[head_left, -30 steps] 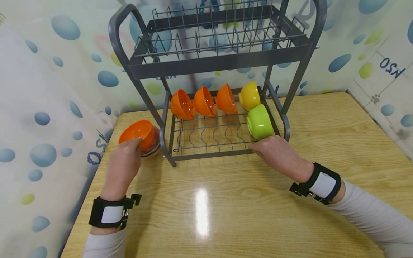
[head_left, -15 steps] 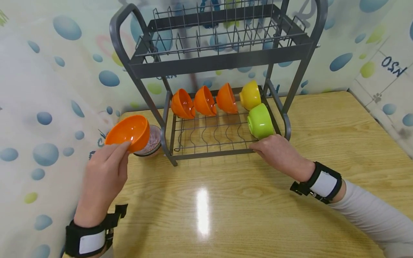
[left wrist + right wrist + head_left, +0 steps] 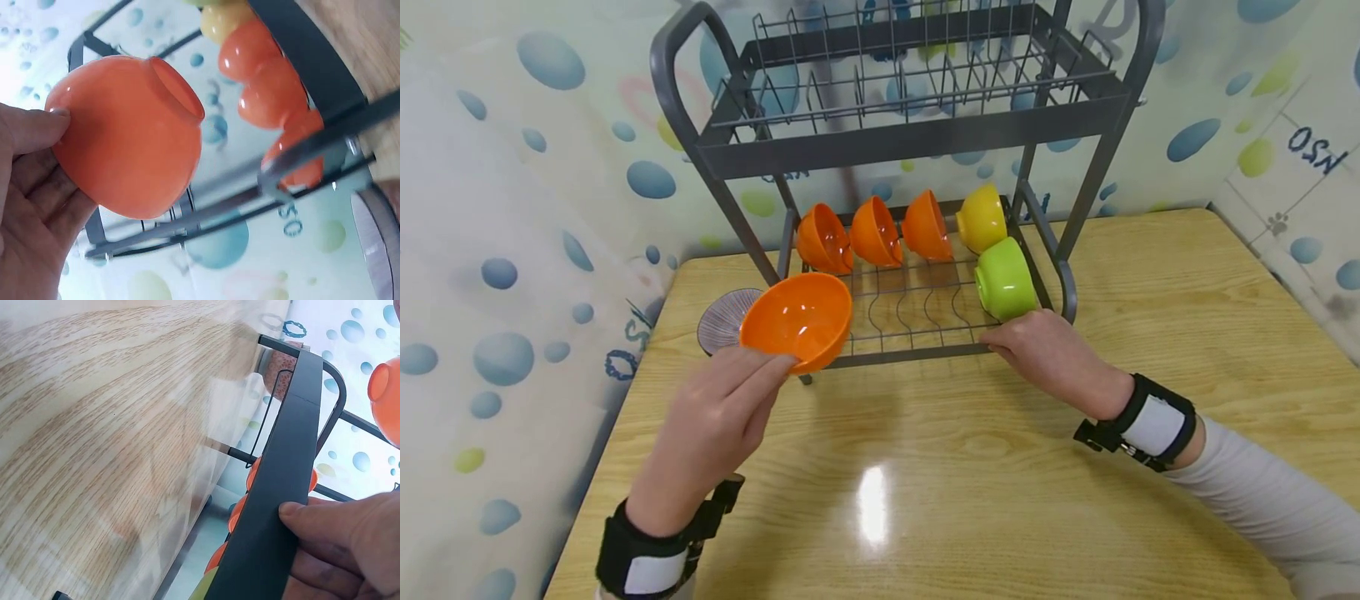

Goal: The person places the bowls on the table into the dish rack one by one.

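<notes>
My left hand [image 3: 711, 425] pinches the rim of an orange bowl [image 3: 801, 321], held up in front of the rack's lower left corner. In the left wrist view the thumb lies on the outside of that bowl [image 3: 125, 137], its foot ring facing away from the hand. My right hand [image 3: 1052, 358] grips the front rail of the dark grey dish rack's lower tier, thumb on the rail [image 3: 281, 475] in the right wrist view. Just behind it a green bowl [image 3: 1004, 279] leans in the rack. Behind that sit a yellow bowl [image 3: 982, 219] and three orange bowls, the nearest-left orange bowl [image 3: 822, 240] included.
Left of the rack, a patterned bowl [image 3: 724, 321] stands on the wooden table [image 3: 970, 492], partly hidden by the held bowl. The rack's upper wire tier [image 3: 917, 142] overhangs the lower one. A patterned wall [image 3: 550, 208] borders the left and back.
My left hand has lifted the orange bowl from above the patterned bowl, first drawing it left and back, then carrying it right to the rack's front. The right hand has stayed put.
</notes>
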A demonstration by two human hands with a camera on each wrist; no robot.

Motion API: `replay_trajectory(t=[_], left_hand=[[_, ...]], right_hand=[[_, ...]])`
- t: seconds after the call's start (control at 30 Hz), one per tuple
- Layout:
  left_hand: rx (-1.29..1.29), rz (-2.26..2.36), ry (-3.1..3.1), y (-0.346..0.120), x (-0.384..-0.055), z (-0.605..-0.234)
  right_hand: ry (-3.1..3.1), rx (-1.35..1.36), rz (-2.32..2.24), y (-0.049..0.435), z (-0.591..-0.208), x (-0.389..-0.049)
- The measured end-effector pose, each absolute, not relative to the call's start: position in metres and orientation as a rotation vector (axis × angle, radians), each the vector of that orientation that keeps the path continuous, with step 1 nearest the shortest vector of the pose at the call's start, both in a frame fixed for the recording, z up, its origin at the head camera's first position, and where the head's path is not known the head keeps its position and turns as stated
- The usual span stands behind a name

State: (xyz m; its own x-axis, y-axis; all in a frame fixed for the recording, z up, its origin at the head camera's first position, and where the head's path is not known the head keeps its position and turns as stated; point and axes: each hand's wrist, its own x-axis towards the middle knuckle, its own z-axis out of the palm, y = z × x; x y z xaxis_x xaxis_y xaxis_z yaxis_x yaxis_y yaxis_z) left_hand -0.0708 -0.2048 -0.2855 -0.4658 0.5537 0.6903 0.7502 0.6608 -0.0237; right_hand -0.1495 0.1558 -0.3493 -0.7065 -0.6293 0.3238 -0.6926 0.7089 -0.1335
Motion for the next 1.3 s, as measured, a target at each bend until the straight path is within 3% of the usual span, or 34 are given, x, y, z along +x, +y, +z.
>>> replay_trajectory(t=[0.53, 1.07, 1.3], left_hand=[[-1.247, -0.391, -2.243, -0.165, -0.081, -0.289], [-1.334, -0.366, -2.190, -0.143, -0.088, -0.288], [-1.354, -0.346, -2.171, -0.136, -0.090, -0.291]], right_hand=[[-2.698, 1.102, 0.398, 0.158, -0.345, -0.152], [-2.073, 1.354, 0.571, 0.150, -0.295, -0.137], [-1.994, 1.491, 0.570, 0.144, -0.290, -0.133]])
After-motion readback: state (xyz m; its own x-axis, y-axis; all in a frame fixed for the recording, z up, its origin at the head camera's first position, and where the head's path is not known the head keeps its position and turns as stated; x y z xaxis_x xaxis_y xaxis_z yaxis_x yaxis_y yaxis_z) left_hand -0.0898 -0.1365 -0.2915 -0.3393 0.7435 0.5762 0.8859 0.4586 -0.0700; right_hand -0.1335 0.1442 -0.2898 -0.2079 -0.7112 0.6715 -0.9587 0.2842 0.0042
